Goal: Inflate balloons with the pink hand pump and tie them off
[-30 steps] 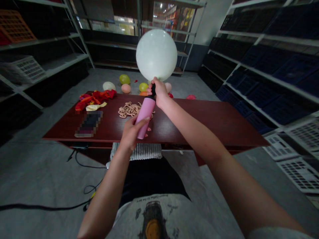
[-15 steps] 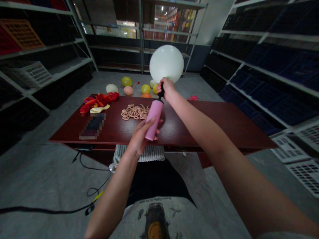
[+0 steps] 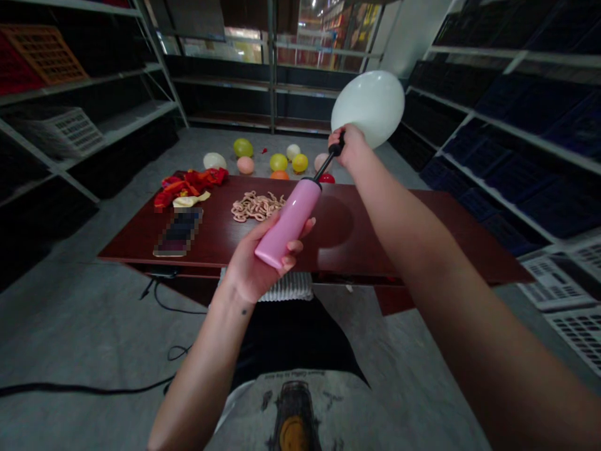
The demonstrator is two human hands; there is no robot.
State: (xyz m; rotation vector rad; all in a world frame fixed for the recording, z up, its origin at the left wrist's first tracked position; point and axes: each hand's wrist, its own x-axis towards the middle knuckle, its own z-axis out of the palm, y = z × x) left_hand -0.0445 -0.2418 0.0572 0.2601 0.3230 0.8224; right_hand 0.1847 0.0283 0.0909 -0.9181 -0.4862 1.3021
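Note:
My left hand is wrapped round the pink barrel of a balloon pump, tilted above the table. At its far upper end, my right hand grips the black end piece, and a black rod shows between that piece and the barrel. An inflated white balloon sits against the right hand. How its neck is attached is hidden behind the fingers. Beyond the barrel, a heap of beige long thin balloons lies on the dark red table.
Limp red and orange pieces, a pale flat balloon and a blurred-out phone-like slab lie on the table's left. Several inflated balloons rest on the floor behind. Shelves with crates line the sides; a black cable crosses the floor.
My right hand has moved up and right with the white balloon, drawing the black rod out of the barrel. The pump is now more tilted, its barrel still in my left hand.

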